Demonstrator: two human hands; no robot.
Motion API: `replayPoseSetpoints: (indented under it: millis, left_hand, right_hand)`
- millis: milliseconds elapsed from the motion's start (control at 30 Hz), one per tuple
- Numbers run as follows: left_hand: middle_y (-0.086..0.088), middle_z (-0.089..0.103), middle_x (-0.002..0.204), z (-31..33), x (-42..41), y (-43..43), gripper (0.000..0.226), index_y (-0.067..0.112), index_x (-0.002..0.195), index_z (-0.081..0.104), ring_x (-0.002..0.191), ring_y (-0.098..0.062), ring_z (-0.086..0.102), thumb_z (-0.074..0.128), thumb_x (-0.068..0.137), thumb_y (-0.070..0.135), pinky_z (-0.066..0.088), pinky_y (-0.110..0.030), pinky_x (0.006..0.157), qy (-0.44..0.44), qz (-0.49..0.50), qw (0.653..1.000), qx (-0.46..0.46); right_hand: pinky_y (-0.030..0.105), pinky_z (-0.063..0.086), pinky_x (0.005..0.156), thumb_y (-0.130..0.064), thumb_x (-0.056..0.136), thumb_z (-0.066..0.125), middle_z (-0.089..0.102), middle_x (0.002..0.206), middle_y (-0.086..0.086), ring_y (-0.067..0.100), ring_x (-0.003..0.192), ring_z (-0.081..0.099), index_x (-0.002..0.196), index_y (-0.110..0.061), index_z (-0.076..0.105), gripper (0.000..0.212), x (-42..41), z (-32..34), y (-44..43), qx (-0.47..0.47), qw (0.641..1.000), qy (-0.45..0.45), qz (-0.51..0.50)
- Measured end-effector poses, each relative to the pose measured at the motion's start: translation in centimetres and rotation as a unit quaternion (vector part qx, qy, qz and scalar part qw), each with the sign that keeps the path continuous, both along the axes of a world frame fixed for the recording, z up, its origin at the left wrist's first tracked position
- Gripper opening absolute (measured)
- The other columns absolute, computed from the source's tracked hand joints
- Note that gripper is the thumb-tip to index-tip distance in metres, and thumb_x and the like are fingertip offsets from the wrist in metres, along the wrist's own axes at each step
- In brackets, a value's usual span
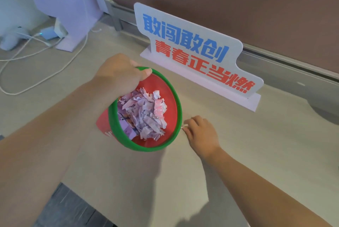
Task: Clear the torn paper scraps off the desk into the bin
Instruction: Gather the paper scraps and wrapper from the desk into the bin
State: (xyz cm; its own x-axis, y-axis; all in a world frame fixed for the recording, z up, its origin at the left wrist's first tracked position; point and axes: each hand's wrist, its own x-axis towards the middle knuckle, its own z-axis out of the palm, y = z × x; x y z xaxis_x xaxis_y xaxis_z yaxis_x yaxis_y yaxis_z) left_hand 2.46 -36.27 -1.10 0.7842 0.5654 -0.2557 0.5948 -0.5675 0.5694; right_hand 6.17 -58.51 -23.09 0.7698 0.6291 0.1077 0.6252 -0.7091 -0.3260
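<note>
Pale desk beside brown partition, white cables far-left.

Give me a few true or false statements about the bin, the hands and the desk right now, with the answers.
1. The left hand grips the bin by its green rim. True.
2. The bin is empty. False: a pile of torn paper scraps lies inside.
3. The right hand pinches a small scrap beside the rim. True.
4. The sign lies flat on the desk. False: it stands upright on its base.
</note>
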Motion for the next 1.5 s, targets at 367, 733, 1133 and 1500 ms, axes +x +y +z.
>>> replayPoseSetpoints:
  millis: [367,733,1133,1500]
  left_hand:
    - [-0.001,0.069,0.071,-0.1,-0.8,0.6,0.03,0.023,0.068,0.067,0.077,-0.025,0.065,0.062,0.089,0.045,0.048,-0.032,0.071,-0.005,-0.056,0.998,0.007]
    - [-0.007,0.076,0.092,0.4,-1.7,2.1,0.027,0.019,0.098,0.077,0.09,-0.028,0.068,0.063,0.089,0.04,0.052,-0.036,0.087,-0.038,-0.094,0.995,0.002]
    - [0.007,0.056,0.061,0.0,-1.0,2.1,0.022,0.025,0.074,0.064,0.075,-0.025,0.057,0.061,0.091,0.039,0.039,-0.028,0.067,-0.033,-0.139,0.989,0.027]
    - [-0.002,0.064,0.066,0.1,-1.6,2.8,0.035,0.013,0.073,0.069,0.072,-0.028,0.061,0.061,0.091,0.041,0.044,-0.031,0.066,0.017,-0.147,0.985,0.092]
  right_hand:
    - [0.03,0.038,0.068,-0.014,0.092,0.048,0.063,0.108,0.017,0.035,0.093,0.06,0.096,-0.003,0.053,0.013,-0.3,6.7,0.5,0.055,0.958,0.166,-0.225]
    - [0.032,0.039,0.072,-0.031,0.095,0.045,0.06,0.1,0.012,0.032,0.093,0.057,0.099,-0.006,0.053,0.027,-4.7,14.1,13.4,0.197,0.953,0.187,-0.132]
    - [0.043,0.049,0.074,-0.032,0.091,0.047,0.069,0.084,0.011,0.032,0.08,0.06,0.092,-0.009,0.069,0.032,-5.4,13.4,10.7,0.2,0.971,0.071,-0.113]
    - [0.038,0.026,0.111,-0.027,0.093,0.046,0.046,0.139,0.015,0.029,0.131,0.038,0.127,-0.009,0.053,0.039,-6.2,7.2,0.0,0.211,0.862,0.133,-0.442]
